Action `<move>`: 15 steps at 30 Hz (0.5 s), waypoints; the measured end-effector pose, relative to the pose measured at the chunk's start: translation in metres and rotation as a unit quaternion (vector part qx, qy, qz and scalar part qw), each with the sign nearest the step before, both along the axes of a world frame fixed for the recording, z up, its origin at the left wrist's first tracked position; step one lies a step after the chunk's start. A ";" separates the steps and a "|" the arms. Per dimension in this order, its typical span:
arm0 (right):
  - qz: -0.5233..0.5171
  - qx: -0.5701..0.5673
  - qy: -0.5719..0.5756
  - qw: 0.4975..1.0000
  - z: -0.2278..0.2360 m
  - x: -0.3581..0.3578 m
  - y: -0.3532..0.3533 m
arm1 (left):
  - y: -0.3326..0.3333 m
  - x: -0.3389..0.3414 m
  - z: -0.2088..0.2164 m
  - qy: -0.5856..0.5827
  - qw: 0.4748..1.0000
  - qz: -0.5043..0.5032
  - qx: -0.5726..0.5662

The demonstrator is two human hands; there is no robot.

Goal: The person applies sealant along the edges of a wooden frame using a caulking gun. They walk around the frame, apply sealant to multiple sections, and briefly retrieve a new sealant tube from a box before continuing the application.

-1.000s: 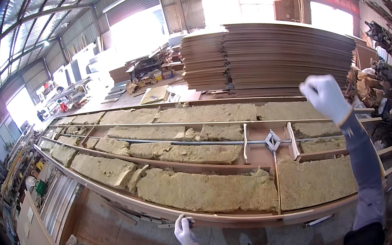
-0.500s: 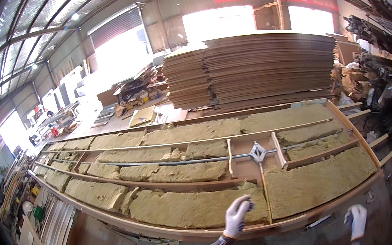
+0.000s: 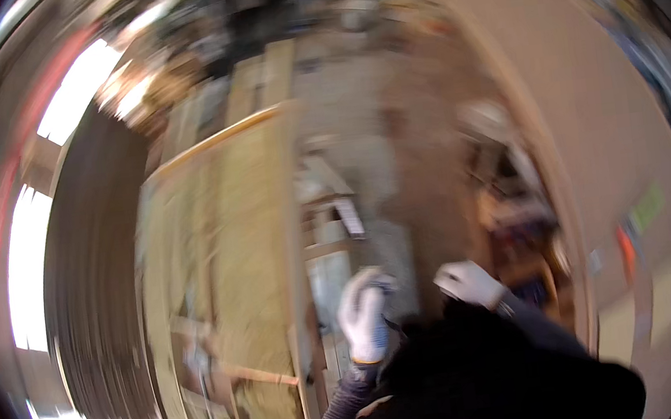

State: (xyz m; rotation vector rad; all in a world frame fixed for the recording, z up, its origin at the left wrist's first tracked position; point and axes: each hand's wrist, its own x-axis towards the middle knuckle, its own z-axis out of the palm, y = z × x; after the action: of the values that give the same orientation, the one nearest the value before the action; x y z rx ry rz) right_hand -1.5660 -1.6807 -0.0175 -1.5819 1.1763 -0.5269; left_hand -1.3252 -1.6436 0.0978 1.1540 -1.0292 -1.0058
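Observation:
Both my hands wear white gloves, and the picture is smeared by motion. My left hand point(image 3: 364, 314) is raised just right of the wooden frame's edge point(image 3: 292, 214), its fingers loosely bent, with nothing visible in them. Yellowish insulation point(image 3: 249, 211) fills the frame, which lies to my left. My right hand point(image 3: 471, 283) hangs over the floor between the frame and a long brown board surface point(image 3: 580, 107). Its fingers bend inward and blur together; I see no object there. Neither hand visibly touches anything.
A tall stack of brown sheets point(image 3: 93, 220) stands on the far left. Offcuts, including a pale strip point(image 3: 349, 217), lie on the floor beside the frame. An orange object point(image 3: 627, 251) and a green one point(image 3: 646, 207) rest on the right-hand board surface. Clutter sits under its edge.
My view has swung right and down, so the frame now runs along my left. My left hand has come away from above the insulation; the right-hand board surface has come into view.

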 end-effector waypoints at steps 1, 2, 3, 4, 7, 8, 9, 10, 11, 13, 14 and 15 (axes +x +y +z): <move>-0.009 -0.033 0.014 0.999 -0.007 -0.007 -0.006 | -0.013 -0.021 0.002 0.001 1.000 -0.027 -0.002; -0.031 -0.057 0.022 0.998 -0.016 -0.019 -0.013 | -0.026 -0.044 0.003 0.000 0.999 -0.037 -0.021; -0.059 -0.061 0.026 0.996 -0.022 -0.029 -0.014 | -0.038 -0.067 0.001 0.004 0.997 -0.076 -0.006; -0.090 -0.052 0.049 0.993 -0.025 -0.045 -0.013 | -0.047 -0.088 -0.002 0.008 0.994 -0.108 0.011; -0.195 -0.012 0.056 0.979 -0.037 -0.085 -0.008 | -0.082 -0.138 -0.003 -0.037 0.968 -0.244 0.051; -0.226 -0.010 0.051 0.973 -0.038 -0.097 -0.004 | -0.091 -0.152 -0.005 -0.049 0.956 -0.280 0.066; -0.257 -0.002 0.049 0.965 -0.043 -0.106 -0.001 | -0.100 -0.163 -0.002 -0.084 0.939 -0.320 0.089; -0.289 0.005 0.047 0.956 -0.047 -0.112 0.003 | -0.111 -0.177 0.000 -0.090 0.921 -0.370 0.085; -0.319 0.012 0.045 0.947 -0.051 -0.115 0.005 | -0.122 -0.184 -0.005 -0.113 0.906 -0.400 0.086; -0.365 0.044 0.029 0.930 -0.055 -0.118 0.007 | -0.143 -0.202 -0.012 -0.158 0.871 -0.448 0.123; -0.390 0.060 0.021 0.919 -0.055 -0.119 0.009 | -0.151 -0.221 -0.008 -0.208 0.852 -0.463 0.127; -0.417 0.040 0.043 0.907 -0.055 -0.119 0.011 | -0.163 -0.230 -0.013 -0.259 0.820 -0.509 0.049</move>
State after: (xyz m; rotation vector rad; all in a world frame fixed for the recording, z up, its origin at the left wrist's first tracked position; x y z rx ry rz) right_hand -1.6848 -1.6698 -0.0729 -0.9737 1.9135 -0.9407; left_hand -1.5554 -1.8066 0.0844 0.9411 -2.1840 -1.6108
